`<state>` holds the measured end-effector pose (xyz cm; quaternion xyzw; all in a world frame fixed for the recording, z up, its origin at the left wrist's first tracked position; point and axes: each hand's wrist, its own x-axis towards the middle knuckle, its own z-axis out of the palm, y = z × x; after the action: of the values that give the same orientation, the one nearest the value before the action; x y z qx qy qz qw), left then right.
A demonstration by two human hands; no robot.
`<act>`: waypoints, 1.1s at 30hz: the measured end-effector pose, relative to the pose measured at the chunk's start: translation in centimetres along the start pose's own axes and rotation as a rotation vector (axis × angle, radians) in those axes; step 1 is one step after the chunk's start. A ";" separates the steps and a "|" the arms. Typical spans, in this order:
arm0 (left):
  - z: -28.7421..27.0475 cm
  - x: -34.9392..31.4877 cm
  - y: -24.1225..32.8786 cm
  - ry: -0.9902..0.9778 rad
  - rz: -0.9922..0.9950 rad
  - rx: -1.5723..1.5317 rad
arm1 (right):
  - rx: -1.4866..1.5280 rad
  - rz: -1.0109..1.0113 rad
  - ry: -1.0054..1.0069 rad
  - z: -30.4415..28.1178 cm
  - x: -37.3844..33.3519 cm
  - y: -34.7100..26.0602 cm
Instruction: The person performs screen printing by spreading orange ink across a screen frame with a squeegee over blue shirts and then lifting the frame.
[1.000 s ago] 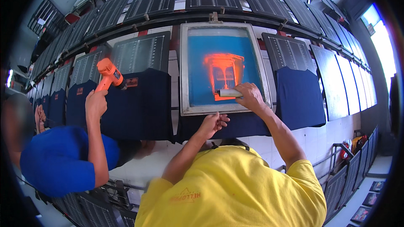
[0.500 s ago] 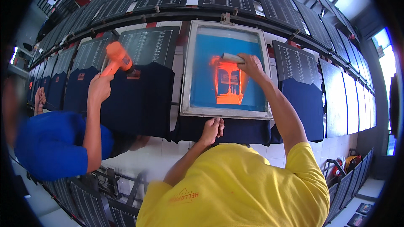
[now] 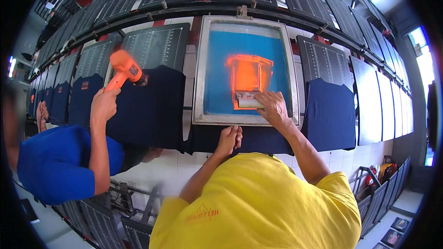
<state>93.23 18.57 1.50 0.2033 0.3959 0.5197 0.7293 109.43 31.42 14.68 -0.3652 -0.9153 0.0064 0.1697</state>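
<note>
My right hand (image 3: 274, 109) is closed on the end of a squeegee (image 3: 249, 100), which lies across the lower part of the printing area. Bright orange ink (image 3: 247, 76) covers a block on the blue mesh of a screen frame (image 3: 200, 71). My left hand (image 3: 228, 140) is closed at the frame's near edge, its fingertips against the rim; the exact grip is partly hidden. Under the frame, a dark navy shirt (image 3: 203, 139) shows along the near side.
At left, a co-worker in blue (image 3: 60, 161) holds an orange heat gun (image 3: 124, 69) over a navy shirt (image 3: 147, 106). More shirts lie on boards along the row, one to my right (image 3: 330, 110). A metal rail (image 3: 184, 10) runs behind the frame; white boards (image 3: 367, 101) stand farther right.
My right hand has drawn the squeegee from the top of the ink toward me, and orange now fills the middle of the block. My left hand stays at the frame's near edge.
</note>
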 end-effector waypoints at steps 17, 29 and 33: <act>0.0 -0.1 0.2 0.016 -0.051 -0.011 | -0.003 -0.059 0.198 3.3 7.6 6.3; 0.2 -0.3 0.9 0.029 -0.085 0.039 | -0.021 -0.045 -0.008 2.3 -0.3 1.5; 0.6 -0.4 1.4 0.058 -0.077 0.118 | 0.015 -0.010 -0.110 1.7 -4.6 -1.8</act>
<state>92.78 18.75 2.98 0.2152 0.4544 0.4727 0.7238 110.76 27.22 11.96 -0.3586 -0.9249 0.0324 0.1218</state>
